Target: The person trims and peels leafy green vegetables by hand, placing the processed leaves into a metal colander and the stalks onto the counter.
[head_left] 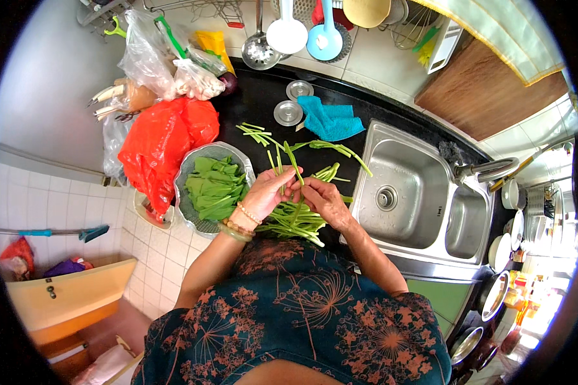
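Over the black counter, my left hand (263, 196) is closed around a few thin green vegetable stems (293, 159) that stick up past its fingers. The fingers of my right hand (327, 204) pinch one of these stems close beside the left fingertips. Beneath and beyond both hands lies a loose pile of leafy green stalks (294, 226), partly hidden by them. Several short cut-looking stem pieces (255, 133) rest farther back. To the left of my left hand, a grey colander (246, 162) holds a heap of broad green leaves (216, 187).
A red plastic bag (167, 131) stands left of the colander, with clear bags (146, 54) behind. Two round metal lids (288, 113) and a blue cloth (331, 119) lie at the back. The steel double sink (401, 173) is on the right. Ladles (286, 35) hang on the wall.
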The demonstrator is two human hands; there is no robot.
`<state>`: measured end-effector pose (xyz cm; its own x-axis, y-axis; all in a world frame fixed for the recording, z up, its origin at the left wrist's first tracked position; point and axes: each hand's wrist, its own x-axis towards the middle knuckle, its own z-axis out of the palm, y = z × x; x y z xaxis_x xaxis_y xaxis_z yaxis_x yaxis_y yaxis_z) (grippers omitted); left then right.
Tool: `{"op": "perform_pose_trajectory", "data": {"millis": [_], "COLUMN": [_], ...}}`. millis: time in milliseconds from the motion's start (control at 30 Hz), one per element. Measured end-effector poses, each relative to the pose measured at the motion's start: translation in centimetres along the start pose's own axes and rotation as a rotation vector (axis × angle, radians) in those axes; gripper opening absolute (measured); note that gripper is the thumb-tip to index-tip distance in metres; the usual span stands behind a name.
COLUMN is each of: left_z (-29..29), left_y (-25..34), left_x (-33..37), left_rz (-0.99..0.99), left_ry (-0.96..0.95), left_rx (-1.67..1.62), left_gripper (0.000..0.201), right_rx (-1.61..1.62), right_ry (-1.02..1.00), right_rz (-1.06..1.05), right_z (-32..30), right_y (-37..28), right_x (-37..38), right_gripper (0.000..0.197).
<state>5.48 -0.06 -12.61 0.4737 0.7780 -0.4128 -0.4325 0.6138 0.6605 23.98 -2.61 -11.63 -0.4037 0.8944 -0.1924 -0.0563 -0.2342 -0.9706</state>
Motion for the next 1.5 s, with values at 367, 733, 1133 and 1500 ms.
{"op": "perform_pose_trajectory", "data": {"millis": [367, 733, 1133, 1500], "left_z": [0.7, 2.6, -1.7, -11.9], "left_y": [-0.5, -2.4, 3.1, 7.7], "left_x": [0.2, 0.4, 1.6, 12.4], "left_rz": [0.088, 0.397, 0.382, 0.094], "left_ry": [0.099, 0.281, 0.315, 0.618], "left_rx": [0.101, 0.292, -0.314, -0.549], "left_gripper": [0.013, 0.009, 0.009, 0.015], "right_rx": [-0.08, 0.443, 0.682, -0.591], "right_ry": [0.271, 0.313, 0.125, 0.102], "right_rz": [-0.035, 0.096, -0.05, 0.072], "right_z": [0.2, 1.1, -7.4, -17.3], "right_y": [1.5, 1.0, -1.3, 3.0], "right_x": [0.8, 0.7, 3.9, 16.7], "right_gripper": [0.019, 0.017, 0.015, 0.019]}}
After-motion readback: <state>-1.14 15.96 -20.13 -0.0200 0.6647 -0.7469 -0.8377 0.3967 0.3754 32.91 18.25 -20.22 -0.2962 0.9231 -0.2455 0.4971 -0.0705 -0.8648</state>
